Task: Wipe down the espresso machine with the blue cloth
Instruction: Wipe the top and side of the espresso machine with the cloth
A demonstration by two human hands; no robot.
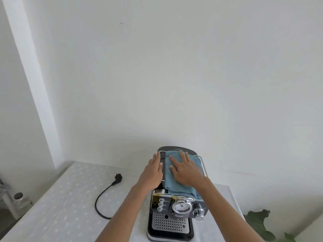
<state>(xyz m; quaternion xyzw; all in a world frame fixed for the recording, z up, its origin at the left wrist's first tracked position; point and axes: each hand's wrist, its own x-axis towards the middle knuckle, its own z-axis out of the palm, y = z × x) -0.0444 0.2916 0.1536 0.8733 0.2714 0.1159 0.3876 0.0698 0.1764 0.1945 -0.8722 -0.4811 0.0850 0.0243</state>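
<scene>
A black and silver espresso machine (170,213) stands on the table against the wall, its dial, knob and drip grille facing me. A folded blue cloth (181,186) lies flat across its top. My right hand (186,169) presses palm-down on the cloth, fingers spread and pointing toward the wall. My left hand (153,172) rests flat on the machine's top left edge, beside the cloth and not touching it. The cloth's front edge hangs slightly over the control panel.
The machine's black power cord and plug (106,191) lie unplugged on the dotted white tablecloth (57,206) to the left. A green plant (260,224) sits at lower right beyond the table edge. A jar and shelf (18,198) are at far left. White wall behind.
</scene>
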